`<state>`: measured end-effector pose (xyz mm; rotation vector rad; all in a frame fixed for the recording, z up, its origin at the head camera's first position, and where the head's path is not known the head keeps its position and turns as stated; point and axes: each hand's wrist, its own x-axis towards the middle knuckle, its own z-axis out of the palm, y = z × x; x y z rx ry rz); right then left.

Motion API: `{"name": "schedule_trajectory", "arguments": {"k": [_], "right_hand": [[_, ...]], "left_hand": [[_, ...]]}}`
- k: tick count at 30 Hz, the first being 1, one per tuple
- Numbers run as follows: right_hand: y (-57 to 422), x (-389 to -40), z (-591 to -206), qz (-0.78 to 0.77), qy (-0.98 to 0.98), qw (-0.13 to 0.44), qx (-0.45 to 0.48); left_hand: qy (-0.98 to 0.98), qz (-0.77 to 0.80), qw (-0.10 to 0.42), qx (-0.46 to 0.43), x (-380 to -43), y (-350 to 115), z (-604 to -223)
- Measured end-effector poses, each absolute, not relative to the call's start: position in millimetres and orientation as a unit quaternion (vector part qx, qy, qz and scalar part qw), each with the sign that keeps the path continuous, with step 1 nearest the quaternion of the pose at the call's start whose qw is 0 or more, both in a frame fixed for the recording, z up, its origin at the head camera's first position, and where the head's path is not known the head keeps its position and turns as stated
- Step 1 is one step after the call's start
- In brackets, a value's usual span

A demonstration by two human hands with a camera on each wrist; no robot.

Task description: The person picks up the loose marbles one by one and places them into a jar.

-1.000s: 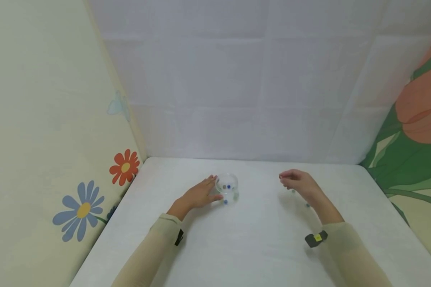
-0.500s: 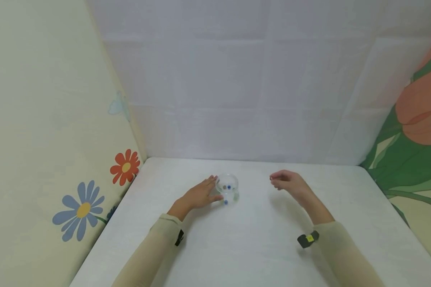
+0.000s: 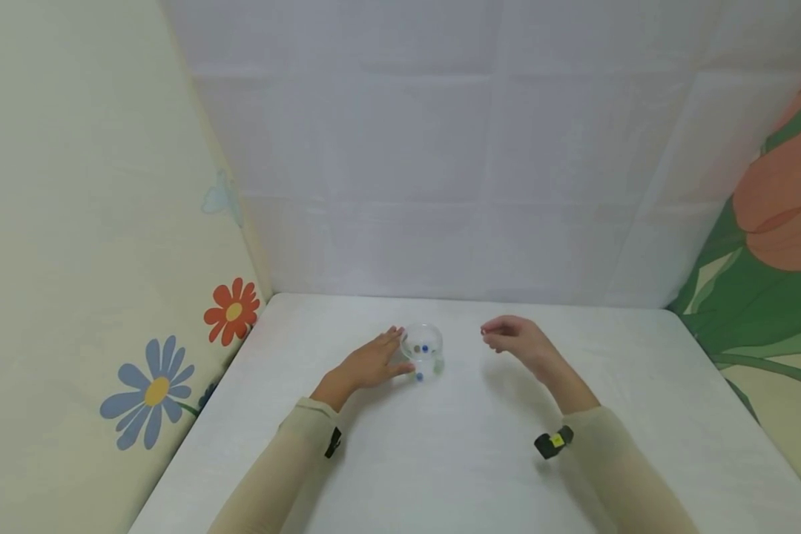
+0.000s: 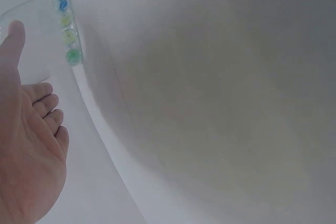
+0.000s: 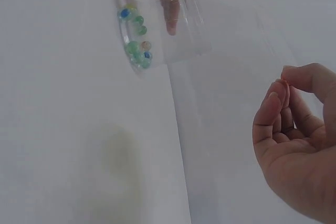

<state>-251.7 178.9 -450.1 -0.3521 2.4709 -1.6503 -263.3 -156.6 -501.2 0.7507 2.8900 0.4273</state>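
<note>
A clear jar [image 3: 422, 343] stands on the white table, with several green, blue and yellowish marbles [image 5: 137, 51] at its bottom. Beside its left side is my left hand [image 3: 368, 361], thumb and fingers extended and spread at the jar wall. The right wrist view shows one of these fingers through the clear plastic. To the right of the jar, above the table, my right hand [image 3: 519, 343] pinches a small reddish-orange marble [image 5: 284, 82] between thumb and fingertips. Those fingertips mostly hide it.
The white-covered table [image 3: 440, 467] ends at a pale cloth backdrop [image 3: 440, 148]. A flower-printed panel [image 3: 153, 389] borders its left side, and a tulip-printed panel [image 3: 781, 222] borders the right.
My right hand has moved left toward the jar with the pinched marble, away from small marbles seen below it on the table earlier. The left hand and jar have stayed in place.
</note>
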Motion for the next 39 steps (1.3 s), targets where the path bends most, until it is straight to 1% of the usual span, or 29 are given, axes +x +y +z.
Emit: {"name": "schedule_trajectory", "arguments": {"k": [17,32,39], "right_hand": [[148,-258,-451,-0.553,0.817,0.091,-0.135],[119,-265,-455,-0.566,0.803,0.121,-0.142],[110,-266,-457,-0.563,0.802,0.116,-0.161]], "left_hand": [[0.955,0.145,0.065,0.251,-260,-156,-498],[0.955,0.15,0.062,0.247,-264,-157,-501],[0.955,0.147,0.066,0.248,-263,-156,-499]]}}
